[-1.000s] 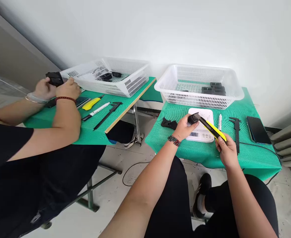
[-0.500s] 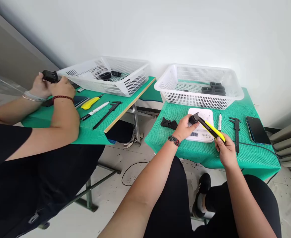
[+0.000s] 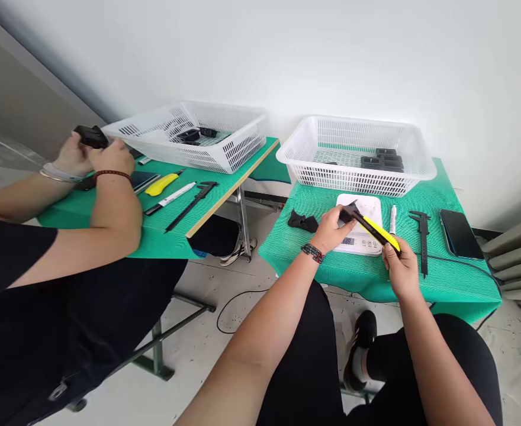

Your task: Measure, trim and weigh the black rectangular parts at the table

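— Item one? 
— Small black part point(image 3: 346, 214), angular, gripped above the white scale. 
— Item two? 
— Yellow-and-black utility knife point(image 3: 375, 231), held slanting, its black tip touching the part, handle end lower right.

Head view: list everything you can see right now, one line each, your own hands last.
Basket: one, white, back of right table, black parts inside.
Scale: one, white, below the basket.
Black part: one, over the scale, in left hand.
Utility knife: one, yellow and black, tip at the part.
Loose black part: one, left of scale.
Marker: one, white, right of scale.
Caliper: one, black, right of marker.
Phone: one, dark, right edge.
Co-worker's table: green, with second basket, knife, marker, caliper.
Co-worker's hands: two, holding a black part.
Left hand: grips the part.
Right hand: grips the knife.
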The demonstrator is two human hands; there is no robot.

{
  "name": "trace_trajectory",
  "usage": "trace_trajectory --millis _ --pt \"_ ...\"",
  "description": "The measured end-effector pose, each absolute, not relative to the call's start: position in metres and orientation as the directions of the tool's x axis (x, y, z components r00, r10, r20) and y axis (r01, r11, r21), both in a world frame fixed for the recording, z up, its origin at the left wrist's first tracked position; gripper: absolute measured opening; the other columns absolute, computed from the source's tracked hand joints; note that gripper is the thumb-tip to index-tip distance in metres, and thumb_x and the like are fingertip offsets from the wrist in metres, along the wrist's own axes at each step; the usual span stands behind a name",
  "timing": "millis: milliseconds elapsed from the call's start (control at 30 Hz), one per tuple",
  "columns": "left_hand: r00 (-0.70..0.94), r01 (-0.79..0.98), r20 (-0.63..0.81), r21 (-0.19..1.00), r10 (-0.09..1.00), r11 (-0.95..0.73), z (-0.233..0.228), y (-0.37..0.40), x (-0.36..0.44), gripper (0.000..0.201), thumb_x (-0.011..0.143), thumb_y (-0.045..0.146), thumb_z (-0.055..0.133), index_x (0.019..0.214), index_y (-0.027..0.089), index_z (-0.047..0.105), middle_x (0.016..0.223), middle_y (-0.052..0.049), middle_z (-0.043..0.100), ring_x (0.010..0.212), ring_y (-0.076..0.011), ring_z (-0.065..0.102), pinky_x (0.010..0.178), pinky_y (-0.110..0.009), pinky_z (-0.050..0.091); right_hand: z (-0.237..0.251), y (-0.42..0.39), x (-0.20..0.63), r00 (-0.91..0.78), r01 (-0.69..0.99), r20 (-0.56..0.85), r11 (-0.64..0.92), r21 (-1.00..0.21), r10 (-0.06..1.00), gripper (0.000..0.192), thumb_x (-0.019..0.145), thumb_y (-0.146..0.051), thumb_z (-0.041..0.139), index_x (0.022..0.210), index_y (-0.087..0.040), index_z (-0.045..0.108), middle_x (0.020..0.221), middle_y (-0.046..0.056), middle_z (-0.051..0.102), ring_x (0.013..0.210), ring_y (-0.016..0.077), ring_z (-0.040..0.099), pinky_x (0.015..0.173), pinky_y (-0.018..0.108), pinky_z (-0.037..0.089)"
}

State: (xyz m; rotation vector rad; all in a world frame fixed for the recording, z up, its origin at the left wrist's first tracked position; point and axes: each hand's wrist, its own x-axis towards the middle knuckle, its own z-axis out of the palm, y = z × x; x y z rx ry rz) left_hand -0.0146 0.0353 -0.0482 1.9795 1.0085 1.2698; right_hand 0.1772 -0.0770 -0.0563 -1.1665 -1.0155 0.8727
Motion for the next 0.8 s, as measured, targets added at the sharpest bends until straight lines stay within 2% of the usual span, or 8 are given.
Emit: trace_trajectory --millis 67,200,333,467,600,800 --pt "0.257 0.323 0.476 0.778 0.841 -0.539 -0.048 0.035 -0.015 0.017 0.09 0.03 0.07 0.101 0.021 0.062 0.099 -0.008 0.072 0.097 -0.0271 0.071 0.086 -0.04 0.056 -0.056 -0.075 0.176 0.376 -0.095 0.166 0.216 -0.972 0.912 0.039 0.083 -0.054 0.075 0.102 -0.022 0.066 0.063 -0.006 0.05 0.051 0.0099 0.04 0.045 0.024 0.032" --pt "0.265 0.372 0.454 0.766 0.851 -0.525 -0.047 0.033 -0.015 0.016 0.091 0.03 0.069 0.102 0.021 0.061 0.099 -0.008 0.072 0.096 -0.0276 0.07 0.086 -0.041 0.055 -0.056 -0.074 0.179 0.378 -0.184 0.158 0.241 -0.953 0.912 0.036 0.083 -0.053 0.077 0.1 -0.023 0.064 0.066 -0.005 0.054 0.051 0.0096 0.042 0.044 0.023 0.032" --pt "0.258 0.477 0.462 0.703 0.849 -0.528 -0.047 0.031 -0.015 0.019 0.089 0.031 0.071 0.103 0.021 0.062 0.1 -0.008 0.071 0.101 -0.0292 0.068 0.094 -0.046 0.051 -0.058 -0.077 0.182 0.347 -0.179 0.173 0.246 -0.953 0.922 0.033 0.086 -0.051 0.076 0.101 -0.023 0.065 0.066 -0.005 0.055 0.051 0.0093 0.043 0.045 0.023 0.032" --pt "0.166 0.585 0.544 0.617 0.822 -0.527 -0.045 0.027 -0.015 0.022 0.087 0.032 0.072 0.104 0.021 0.063 0.104 -0.01 0.07 0.11 -0.0319 0.064 0.099 -0.048 0.044 -0.058 -0.078 0.181 0.338 -0.167 0.182 0.25 -0.954 0.923 0.033 0.088 -0.051 0.073 0.103 -0.023 0.065 0.066 -0.005 0.055 0.051 0.0098 0.044 0.046 0.023 0.033" --pt "0.051 0.582 0.619 0.619 0.784 -0.527 -0.044 0.024 -0.016 0.025 0.088 0.032 0.07 0.109 0.02 0.061 0.102 -0.01 0.072 0.102 -0.0301 0.065 0.1 -0.047 0.042 -0.059 -0.079 0.181 0.334 -0.135 0.19 0.247 -0.96 0.923 0.032 0.09 -0.052 0.07 0.103 -0.024 0.062 0.066 -0.005 0.055 0.051 0.0104 0.044 0.046 0.024 0.034" --pt "0.031 0.577 0.642 0.614 0.766 -0.539 -0.043 0.022 -0.017 0.04 0.084 0.036 0.075 0.118 0.021 0.061 0.103 -0.009 0.075 0.091 -0.0267 0.069 0.094 -0.043 0.046 -0.059 -0.081 0.181 0.331 -0.133 0.196 0.251 -0.959 0.923 0.03 0.091 -0.051 0.069 0.102 -0.024 0.061 0.067 -0.004 0.055 0.052 0.0107 0.045 0.047 0.024 0.036"
